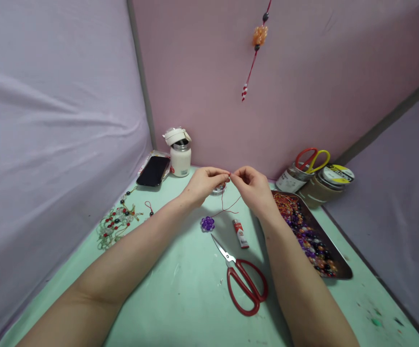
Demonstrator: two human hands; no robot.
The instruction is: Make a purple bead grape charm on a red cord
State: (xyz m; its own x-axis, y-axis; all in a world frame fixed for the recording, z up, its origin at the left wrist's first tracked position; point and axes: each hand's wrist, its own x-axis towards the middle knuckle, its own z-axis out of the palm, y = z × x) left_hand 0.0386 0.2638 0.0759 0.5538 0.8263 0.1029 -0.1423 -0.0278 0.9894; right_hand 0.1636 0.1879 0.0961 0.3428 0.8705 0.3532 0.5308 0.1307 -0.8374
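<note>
My left hand (204, 184) and my right hand (252, 187) meet fingertip to fingertip above the table. Thumb and forefinger of the left hand pinch a small red bead or knot at the end of a thin red cord (223, 200). The right thumb and forefinger are also closed at the same spot; exactly what they grip is too small to tell. The cord hangs down and runs to a purple bead ball (207, 223) lying on the table. Behind the fingers, a small round dish (218, 190) is partly hidden.
Red-handled scissors (247, 284) and a red-and-white lighter (241, 233) lie in front. A bead tray (344, 270) and two jars (291, 180) stand right. At left are beaded strings (117, 221), a phone (153, 171) and a white bottle (181, 159). A beaded ornament (260, 35) hangs above.
</note>
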